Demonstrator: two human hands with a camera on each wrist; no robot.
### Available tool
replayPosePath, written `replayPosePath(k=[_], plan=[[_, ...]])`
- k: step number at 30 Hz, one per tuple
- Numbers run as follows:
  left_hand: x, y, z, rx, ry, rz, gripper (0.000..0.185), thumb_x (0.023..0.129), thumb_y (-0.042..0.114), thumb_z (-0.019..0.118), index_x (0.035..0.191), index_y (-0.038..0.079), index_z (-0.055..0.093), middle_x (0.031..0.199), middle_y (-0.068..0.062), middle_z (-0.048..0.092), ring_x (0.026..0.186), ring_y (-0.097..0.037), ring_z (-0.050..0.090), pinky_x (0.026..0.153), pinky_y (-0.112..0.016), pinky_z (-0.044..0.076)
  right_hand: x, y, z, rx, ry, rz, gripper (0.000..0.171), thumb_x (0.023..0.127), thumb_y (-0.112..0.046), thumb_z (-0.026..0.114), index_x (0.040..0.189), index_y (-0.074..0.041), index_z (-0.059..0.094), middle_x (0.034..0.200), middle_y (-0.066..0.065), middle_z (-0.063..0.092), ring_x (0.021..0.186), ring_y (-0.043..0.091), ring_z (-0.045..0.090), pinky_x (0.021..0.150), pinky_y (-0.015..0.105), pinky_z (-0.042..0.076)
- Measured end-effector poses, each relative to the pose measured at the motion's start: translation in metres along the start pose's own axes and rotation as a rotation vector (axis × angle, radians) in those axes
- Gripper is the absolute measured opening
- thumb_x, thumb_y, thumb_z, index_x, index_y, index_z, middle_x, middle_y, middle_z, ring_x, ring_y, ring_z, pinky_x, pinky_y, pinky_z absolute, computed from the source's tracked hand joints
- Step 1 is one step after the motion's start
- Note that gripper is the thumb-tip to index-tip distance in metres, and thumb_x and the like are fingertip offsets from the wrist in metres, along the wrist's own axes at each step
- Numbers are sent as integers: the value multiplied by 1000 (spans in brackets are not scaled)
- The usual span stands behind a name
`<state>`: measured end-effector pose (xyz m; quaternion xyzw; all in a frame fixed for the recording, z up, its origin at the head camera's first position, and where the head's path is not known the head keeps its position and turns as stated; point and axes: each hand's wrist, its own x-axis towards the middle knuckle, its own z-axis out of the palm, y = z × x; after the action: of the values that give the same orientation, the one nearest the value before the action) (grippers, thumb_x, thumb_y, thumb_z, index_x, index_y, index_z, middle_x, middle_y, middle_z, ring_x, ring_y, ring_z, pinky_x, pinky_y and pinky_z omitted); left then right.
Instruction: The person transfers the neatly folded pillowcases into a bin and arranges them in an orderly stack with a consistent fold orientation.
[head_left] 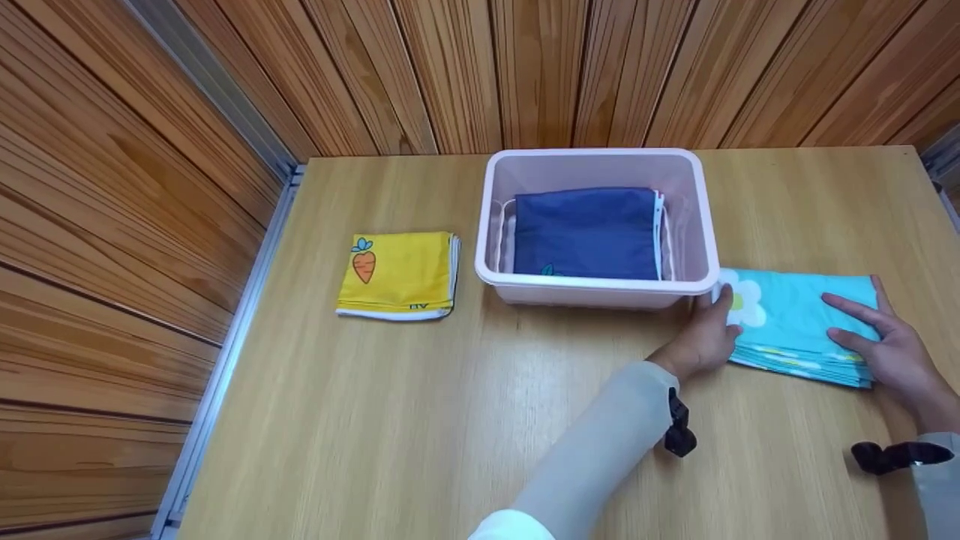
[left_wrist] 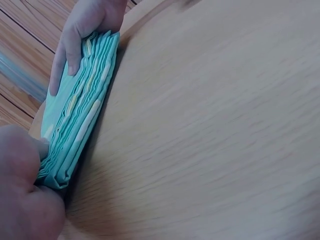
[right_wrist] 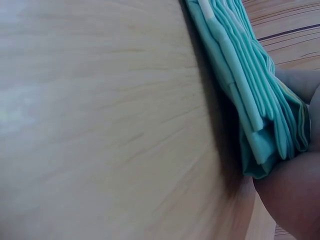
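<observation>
While left hand (head_left: 703, 341) and right hand (head_left: 900, 351) are pinching both ends, sensible holds, turquoise cloth (head_left: 793, 311) beside bin (head_left: 592, 294) is looking light, floppy.

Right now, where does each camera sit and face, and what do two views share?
Head: on the head, facing forward and down at the wooden table, pale pink bin and turquoise flower-print cloth; left grip, right grip and sleeves show.
Left wrist: on that wrist, facing along the cloth's layered edge; left grip near, right grip beyond.
Right wrist: on that wrist, facing the cloth's other end; only right grip shows, partly.
Shared: both wrist views show this edge and the table.
</observation>
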<state>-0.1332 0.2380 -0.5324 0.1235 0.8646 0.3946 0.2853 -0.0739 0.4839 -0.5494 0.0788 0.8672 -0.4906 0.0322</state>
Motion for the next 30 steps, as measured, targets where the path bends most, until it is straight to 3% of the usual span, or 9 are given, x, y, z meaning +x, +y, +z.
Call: replayPosePath(k=[7,18,23,30], plan=[[-2,-1,0,-44,35,16,67,108,25,51,163,34,15,167,22,-13,151,4,-5,117,-14,19,1,-4,2,38,14,37,48,109,-16,46,157,-19,39,164,-14,-25,148,11,-29,117,42,-22],[-8,8,-1,-79,40,0,67,107,26,53,161,41,17,165,28,-5,150,7,1,116,-16,25,-1,-7,-1,28,38,79,49,109,-12,43,157,-18,37,165,-14,-24,148,19,-29,116,50,-22],[-8,14,-5,-41,34,5,66,107,30,52,161,42,15,166,27,-6,149,8,0,116,-15,23,0,-13,-4,11,57,91,48,110,-13,42,157,-19,37,165,-12,-24,149,19,-28,116,50,-22],[-6,22,-9,7,31,53,66,108,27,51,163,33,16,168,19,-10,150,6,-6,115,-11,17,-3,-16,-9,58,54,29,49,109,-9,45,156,-18,38,166,-14,-20,148,10,-29,116,29,-24]])
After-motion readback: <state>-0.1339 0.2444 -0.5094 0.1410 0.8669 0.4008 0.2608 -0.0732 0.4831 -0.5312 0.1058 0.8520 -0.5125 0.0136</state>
